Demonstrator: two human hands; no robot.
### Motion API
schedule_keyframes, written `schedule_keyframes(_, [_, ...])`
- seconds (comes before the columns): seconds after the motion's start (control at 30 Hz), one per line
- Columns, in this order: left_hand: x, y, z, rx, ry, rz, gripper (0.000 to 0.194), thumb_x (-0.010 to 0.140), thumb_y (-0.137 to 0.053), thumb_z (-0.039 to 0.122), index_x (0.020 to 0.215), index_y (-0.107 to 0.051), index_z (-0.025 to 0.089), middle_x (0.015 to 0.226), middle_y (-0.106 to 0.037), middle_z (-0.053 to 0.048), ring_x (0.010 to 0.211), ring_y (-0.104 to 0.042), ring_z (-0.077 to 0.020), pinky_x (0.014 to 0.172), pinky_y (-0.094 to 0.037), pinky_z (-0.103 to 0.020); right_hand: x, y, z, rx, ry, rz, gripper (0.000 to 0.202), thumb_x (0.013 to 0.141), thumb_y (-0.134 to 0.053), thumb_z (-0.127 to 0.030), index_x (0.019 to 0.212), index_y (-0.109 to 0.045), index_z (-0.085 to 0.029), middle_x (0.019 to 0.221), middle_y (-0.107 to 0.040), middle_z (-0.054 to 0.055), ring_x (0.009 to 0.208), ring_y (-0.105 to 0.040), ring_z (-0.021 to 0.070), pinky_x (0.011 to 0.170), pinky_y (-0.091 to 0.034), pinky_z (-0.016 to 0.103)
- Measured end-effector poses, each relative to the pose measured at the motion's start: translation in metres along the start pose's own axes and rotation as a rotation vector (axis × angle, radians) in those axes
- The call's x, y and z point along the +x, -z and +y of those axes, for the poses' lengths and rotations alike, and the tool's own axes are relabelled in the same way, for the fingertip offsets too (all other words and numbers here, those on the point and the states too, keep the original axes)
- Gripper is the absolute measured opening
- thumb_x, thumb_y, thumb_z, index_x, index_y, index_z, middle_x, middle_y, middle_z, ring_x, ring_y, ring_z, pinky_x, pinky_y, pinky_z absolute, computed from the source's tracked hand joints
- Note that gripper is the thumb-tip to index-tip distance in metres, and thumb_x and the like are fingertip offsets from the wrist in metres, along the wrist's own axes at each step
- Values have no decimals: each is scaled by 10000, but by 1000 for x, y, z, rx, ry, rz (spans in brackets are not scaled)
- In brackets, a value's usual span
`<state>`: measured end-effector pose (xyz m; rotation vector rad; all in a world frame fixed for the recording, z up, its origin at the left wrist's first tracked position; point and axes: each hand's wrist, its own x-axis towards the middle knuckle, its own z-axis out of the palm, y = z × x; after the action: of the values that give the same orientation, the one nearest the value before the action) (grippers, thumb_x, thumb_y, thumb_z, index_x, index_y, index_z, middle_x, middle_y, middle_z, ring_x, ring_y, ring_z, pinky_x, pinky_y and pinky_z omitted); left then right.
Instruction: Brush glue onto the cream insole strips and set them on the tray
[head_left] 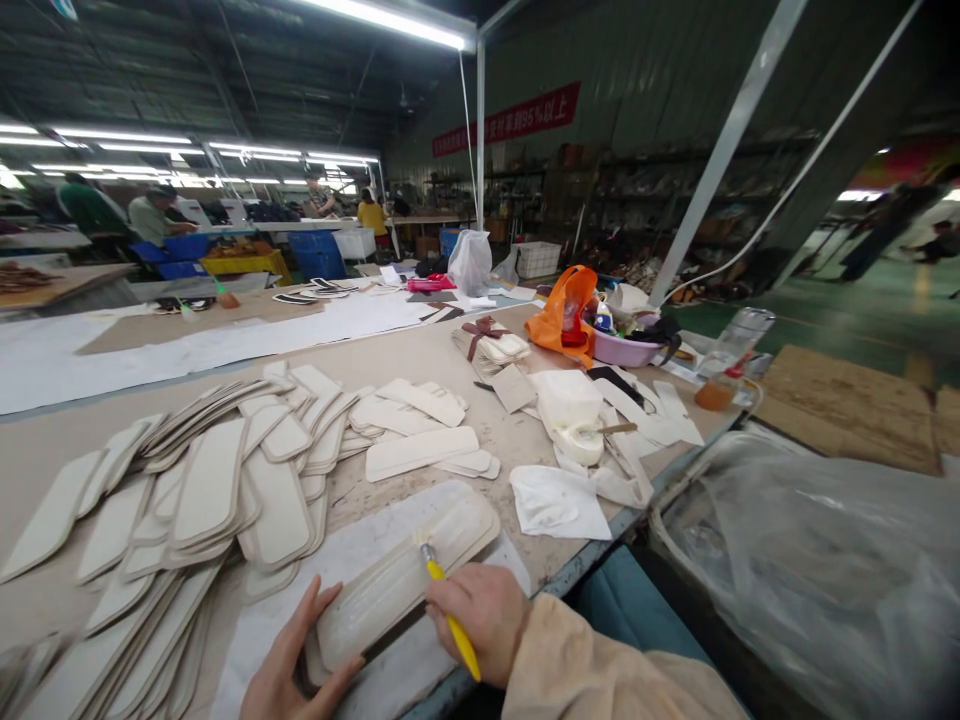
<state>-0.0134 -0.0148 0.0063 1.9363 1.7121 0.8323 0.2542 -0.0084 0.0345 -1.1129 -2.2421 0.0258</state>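
A brush with a yellow handle (pixel 455 625) is held in my right hand (pixel 484 615), its bristles resting on a long pale panel (pixel 401 575) with rounded ends. White, wet-looking streaks cover the panel's face. My left hand (pixel 300 660) has its thumb and fingers spread around the near left end of the panel, touching its edge. Beneath lies a white sheet (pixel 259 640). Many similar pale pieces (pixel 210 480) are heaped to the left and beyond. A white tub (pixel 581 440) with creamy contents stands behind and to the right, a flat stick across its rim.
An orange bag (pixel 564 315) and a pink basin (pixel 626 345) sit at the far right of the table (pixel 480 500). A bottle of orange liquid (pixel 718 390) stands near the right edge. Below is a plastic-lined bin (pixel 810 560). People work in the background.
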Motion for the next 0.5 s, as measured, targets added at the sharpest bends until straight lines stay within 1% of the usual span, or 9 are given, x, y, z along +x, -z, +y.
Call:
schedule_keyframes(0.13, [0, 0, -3, 38, -11, -10, 785, 759, -598, 494, 1429, -244, 291, 1333, -549, -38, 1290, -437, -281, 1103, -340, -470, -1, 19, 27, -84, -146, 37, 144, 886, -458, -194, 926, -596, -179, 728, -622, 49, 672, -579, 168, 606, -394, 265])
schedule_keyframes(0.2, [1, 0, -5, 56, -14, -1, 759, 759, -595, 500, 1415, -277, 289, 1354, -531, -35, 1290, -438, -281, 1104, -338, -461, -4, 20, 32, -143, -199, 10, 128, 876, -470, -189, 899, -595, -178, 715, -620, 49, 657, -578, 174, 588, -381, 270])
schedule_keyframes(0.27, [1, 0, -9, 68, -26, 6, 769, 749, -604, 503, 1412, -285, 281, 1343, -543, -36, 1280, -450, -285, 1095, -351, -457, -7, 13, 26, -191, -219, -34, 94, 858, -493, -192, 854, -586, -184, 692, -609, 41, 621, -563, 173, 554, -356, 274])
schedule_keyframes(0.33, [1, -1, -12, 76, -41, -6, 795, 749, -610, 492, 1426, -252, 278, 1326, -560, -35, 1272, -460, -280, 1085, -365, -454, -9, 2, 10, -204, -184, -52, 70, 842, -511, -214, 812, -572, -194, 666, -591, 31, 591, -543, 174, 522, -327, 279])
schedule_keyframes(0.43, [1, -1, -16, 89, -66, -8, 798, 767, -600, 475, 1438, -214, 282, 1313, -572, -37, 1252, -484, -273, 1071, -380, -461, -4, -9, -12, -122, -86, -33, 74, 834, -512, -259, 808, -561, -210, 657, -580, 15, 585, -537, 174, 502, -314, 285])
schedule_keyframes(0.5, [2, -1, -17, 102, -81, -16, 800, 771, -604, 455, 1442, -204, 284, 1307, -578, -42, 1244, -493, -274, 1063, -389, -464, 3, -9, -17, -82, -77, -1, 82, 838, -499, -257, 822, -567, -215, 661, -582, 11, 587, -542, 169, 504, -327, 280])
